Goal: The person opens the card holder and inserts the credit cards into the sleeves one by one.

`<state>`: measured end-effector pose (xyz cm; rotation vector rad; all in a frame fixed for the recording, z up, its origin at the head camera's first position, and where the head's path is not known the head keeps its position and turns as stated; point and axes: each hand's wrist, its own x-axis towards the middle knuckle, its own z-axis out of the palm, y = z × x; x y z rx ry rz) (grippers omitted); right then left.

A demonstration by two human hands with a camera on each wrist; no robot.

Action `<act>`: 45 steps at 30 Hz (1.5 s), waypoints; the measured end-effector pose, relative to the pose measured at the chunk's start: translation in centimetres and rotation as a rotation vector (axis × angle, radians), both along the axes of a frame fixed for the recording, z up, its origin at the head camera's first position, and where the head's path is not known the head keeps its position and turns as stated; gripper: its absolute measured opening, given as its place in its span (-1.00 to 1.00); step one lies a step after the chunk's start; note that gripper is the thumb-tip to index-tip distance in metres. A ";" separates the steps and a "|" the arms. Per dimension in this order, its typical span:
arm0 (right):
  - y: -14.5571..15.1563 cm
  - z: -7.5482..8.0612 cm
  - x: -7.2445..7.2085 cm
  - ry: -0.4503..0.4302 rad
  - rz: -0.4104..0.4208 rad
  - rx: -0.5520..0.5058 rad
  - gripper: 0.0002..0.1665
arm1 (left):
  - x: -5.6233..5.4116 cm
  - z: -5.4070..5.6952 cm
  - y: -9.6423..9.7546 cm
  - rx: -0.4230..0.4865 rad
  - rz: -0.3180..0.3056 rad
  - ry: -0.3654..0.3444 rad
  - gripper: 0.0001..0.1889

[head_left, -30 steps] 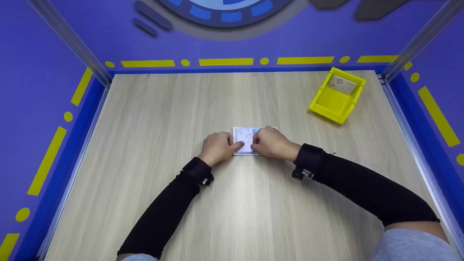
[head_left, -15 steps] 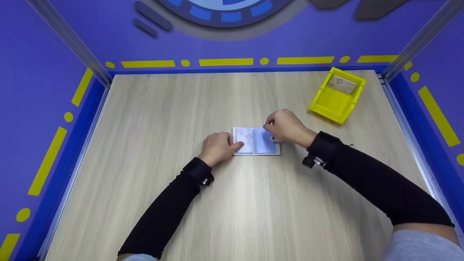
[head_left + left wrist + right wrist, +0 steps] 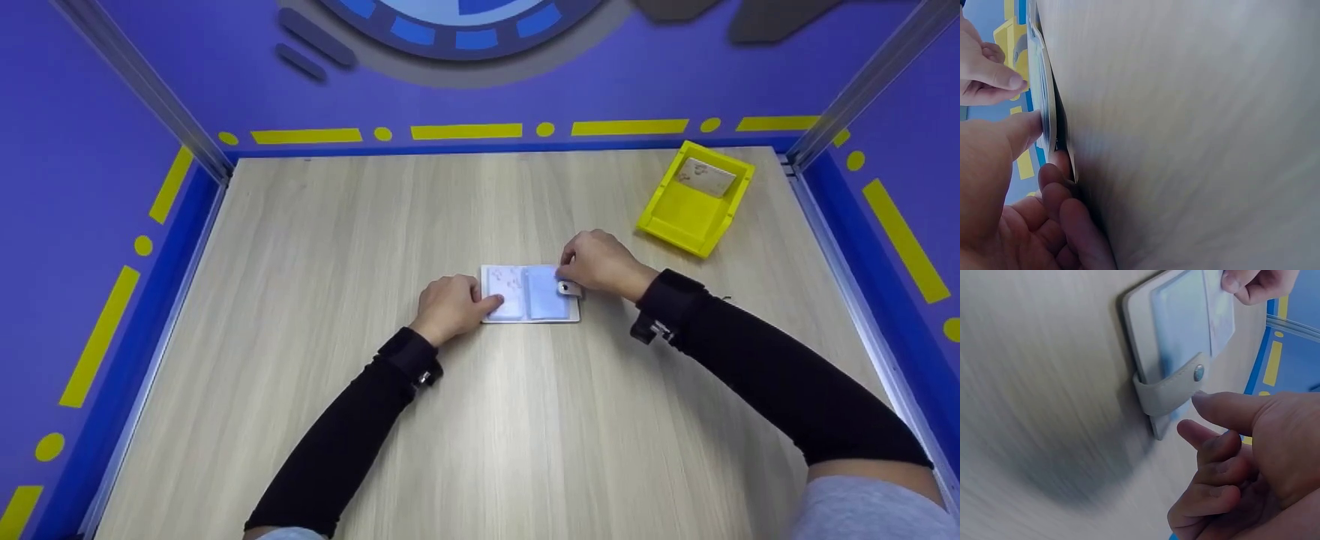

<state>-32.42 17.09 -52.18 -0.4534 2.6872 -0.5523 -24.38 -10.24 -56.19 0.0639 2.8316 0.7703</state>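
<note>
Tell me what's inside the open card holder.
In the card holder, a patterned card shows on the left and a bluish sleeve on the right, with a strap over its edge. The left hand covers part of the card; whatever lies underneath is hidden.

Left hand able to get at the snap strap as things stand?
Probably not without letting go: the left hand holds the opposite edge of the card holder, and the right hand is right at the snap strap, crowding it.
</note>
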 end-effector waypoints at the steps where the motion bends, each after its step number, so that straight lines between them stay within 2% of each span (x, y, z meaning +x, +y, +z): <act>1: 0.0 -0.1 0.0 0.006 0.008 0.001 -0.73 | 0.0 0.0 0.0 0.002 -0.001 0.001 -0.46; 11: -0.1 -0.5 0.0 0.040 0.026 -0.015 -0.70 | 0.0 0.2 0.1 0.003 -0.008 0.010 -0.45; 25: -0.2 -0.8 0.1 0.080 0.025 -0.028 -0.91 | 0.0 0.2 0.1 -0.007 -0.010 0.004 -0.45; 32: -0.2 -0.3 0.4 0.106 0.041 -0.037 -0.83 | 0.0 0.2 0.1 -0.002 -0.005 0.000 -0.45; 39: -0.2 0.1 0.6 0.117 0.023 -0.063 -0.78 | 0.1 0.2 0.0 0.004 -0.001 0.003 -0.45; 45: -0.2 -0.1 0.7 0.177 0.060 -0.071 -0.79 | 0.1 0.0 -0.1 0.016 -0.006 0.014 -0.46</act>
